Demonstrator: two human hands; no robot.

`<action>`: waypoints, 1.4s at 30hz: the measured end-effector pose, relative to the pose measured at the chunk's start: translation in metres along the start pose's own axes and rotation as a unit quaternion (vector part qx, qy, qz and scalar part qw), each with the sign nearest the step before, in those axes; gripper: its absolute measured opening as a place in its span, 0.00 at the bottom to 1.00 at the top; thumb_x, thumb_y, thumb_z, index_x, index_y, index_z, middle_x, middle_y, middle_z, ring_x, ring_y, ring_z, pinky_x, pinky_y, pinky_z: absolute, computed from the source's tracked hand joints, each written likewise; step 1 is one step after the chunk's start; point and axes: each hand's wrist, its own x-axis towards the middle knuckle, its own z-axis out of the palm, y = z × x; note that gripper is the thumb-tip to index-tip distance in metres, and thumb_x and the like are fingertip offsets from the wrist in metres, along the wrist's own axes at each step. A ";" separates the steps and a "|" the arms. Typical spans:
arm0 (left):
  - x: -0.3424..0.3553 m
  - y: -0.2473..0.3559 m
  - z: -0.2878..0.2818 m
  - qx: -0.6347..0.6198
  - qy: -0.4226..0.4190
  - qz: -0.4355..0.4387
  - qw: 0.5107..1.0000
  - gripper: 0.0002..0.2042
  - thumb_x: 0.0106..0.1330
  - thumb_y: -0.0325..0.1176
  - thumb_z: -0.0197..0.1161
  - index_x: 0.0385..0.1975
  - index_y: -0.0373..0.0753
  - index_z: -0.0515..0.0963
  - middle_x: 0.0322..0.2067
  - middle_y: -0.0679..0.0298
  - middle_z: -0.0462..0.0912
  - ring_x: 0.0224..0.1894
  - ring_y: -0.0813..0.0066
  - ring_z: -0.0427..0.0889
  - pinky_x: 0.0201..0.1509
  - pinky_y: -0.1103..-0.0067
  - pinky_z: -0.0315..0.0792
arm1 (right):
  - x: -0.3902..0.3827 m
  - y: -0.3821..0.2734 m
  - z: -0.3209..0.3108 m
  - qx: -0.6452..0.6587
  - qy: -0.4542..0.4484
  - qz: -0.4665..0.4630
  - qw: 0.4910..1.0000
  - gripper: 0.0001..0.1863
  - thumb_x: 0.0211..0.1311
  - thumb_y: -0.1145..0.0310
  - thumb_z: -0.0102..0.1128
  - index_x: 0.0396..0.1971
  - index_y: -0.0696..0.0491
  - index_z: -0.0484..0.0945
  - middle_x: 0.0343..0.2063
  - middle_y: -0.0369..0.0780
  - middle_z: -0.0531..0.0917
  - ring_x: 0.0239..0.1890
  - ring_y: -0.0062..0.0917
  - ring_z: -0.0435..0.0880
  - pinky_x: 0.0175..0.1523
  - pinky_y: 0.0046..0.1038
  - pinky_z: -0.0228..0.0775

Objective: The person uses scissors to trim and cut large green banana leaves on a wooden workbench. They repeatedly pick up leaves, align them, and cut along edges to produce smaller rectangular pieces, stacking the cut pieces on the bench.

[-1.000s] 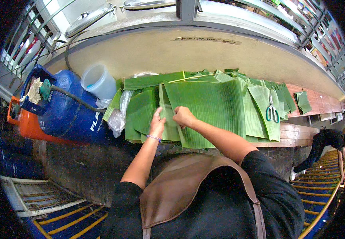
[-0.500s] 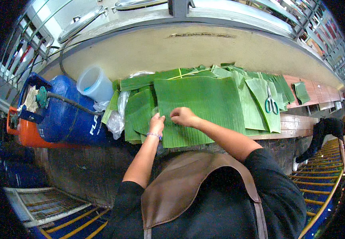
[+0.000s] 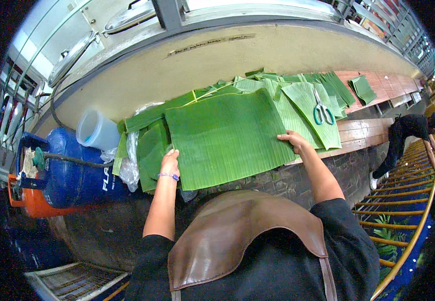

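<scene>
A large rectangular piece of banana leaf (image 3: 227,138) spreads before me, on top of a pile of other leaf pieces. My left hand (image 3: 170,163), with a bracelet at its wrist, pinches the leaf's left edge near the lower corner. At the opposite edge my right hand (image 3: 293,140) grips the leaf, thumb on top and the other fingers partly hidden. Scissors (image 3: 321,111) with green-and-black handles lie on a paler leaf piece (image 3: 308,108) to the right. More cut banana leaves (image 3: 147,140) stick out at the left.
A blue gas cylinder (image 3: 72,165) with a hose and a translucent bucket (image 3: 95,129) stand at the left, beside clear plastic (image 3: 129,173). The wooden bench (image 3: 360,133) runs right along a cream wall (image 3: 212,55). A bent-over person (image 3: 405,135) is at the far right by a yellow railing (image 3: 403,213).
My right hand has moved from the leaf's left part to its right edge and taken hold there. The left hand now grips the left edge. The whole view has shifted and tilted.
</scene>
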 end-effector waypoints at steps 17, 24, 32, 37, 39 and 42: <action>-0.074 0.029 0.084 -0.076 -0.070 0.129 0.986 0.16 0.66 0.30 0.57 0.50 0.29 0.70 0.44 0.62 0.75 0.50 0.73 0.69 0.59 0.76 0.60 | -0.105 -0.090 0.256 -0.507 -0.055 -0.294 0.808 0.25 0.47 0.66 0.63 0.41 0.65 0.67 0.42 0.59 0.75 0.47 0.52 0.76 0.53 0.43 0.69; -0.075 0.023 0.066 -0.093 -0.085 0.106 0.986 0.06 0.65 0.30 0.59 0.39 0.38 0.75 0.35 0.68 0.77 0.39 0.76 0.74 0.46 0.77 0.69 | -0.112 -0.065 0.275 -0.565 -0.112 -0.341 0.743 0.40 0.50 0.56 0.67 0.58 0.65 0.62 0.50 0.56 0.70 0.54 0.48 0.68 0.58 0.41 0.65; -0.072 0.050 0.094 -0.025 -0.172 0.202 0.964 0.13 0.64 0.23 0.55 0.48 0.33 0.73 0.44 0.62 0.80 0.43 0.73 0.78 0.51 0.76 0.71 | -0.032 -0.041 0.184 -0.359 0.105 -0.297 0.879 0.33 0.51 0.51 0.68 0.51 0.59 0.74 0.46 0.50 0.77 0.51 0.38 0.75 0.55 0.36 0.68; -0.108 0.100 0.128 -0.036 -0.337 0.206 0.918 0.15 0.64 0.24 0.55 0.51 0.32 0.70 0.45 0.60 0.80 0.44 0.72 0.79 0.53 0.74 0.72 | -0.022 -0.021 0.126 0.084 -0.166 -0.042 0.982 0.37 0.62 0.44 0.54 0.64 0.51 0.58 0.57 0.43 0.70 0.55 0.33 0.72 0.58 0.43 0.64; -0.122 0.115 0.126 -0.106 -0.394 0.191 0.893 0.16 0.64 0.25 0.56 0.52 0.32 0.70 0.46 0.60 0.80 0.45 0.72 0.79 0.54 0.73 0.72 | -0.022 -0.013 0.129 0.210 -0.263 -0.051 0.940 0.37 0.62 0.44 0.54 0.64 0.51 0.58 0.58 0.43 0.70 0.57 0.32 0.71 0.60 0.44 0.63; -0.121 0.122 0.102 -0.122 -0.393 0.171 0.895 0.18 0.65 0.26 0.56 0.54 0.32 0.69 0.48 0.59 0.78 0.47 0.71 0.79 0.54 0.73 0.73 | -0.028 -0.009 0.129 0.327 -0.317 -0.048 0.889 0.36 0.62 0.48 0.56 0.63 0.52 0.59 0.59 0.42 0.71 0.58 0.32 0.71 0.61 0.43 0.64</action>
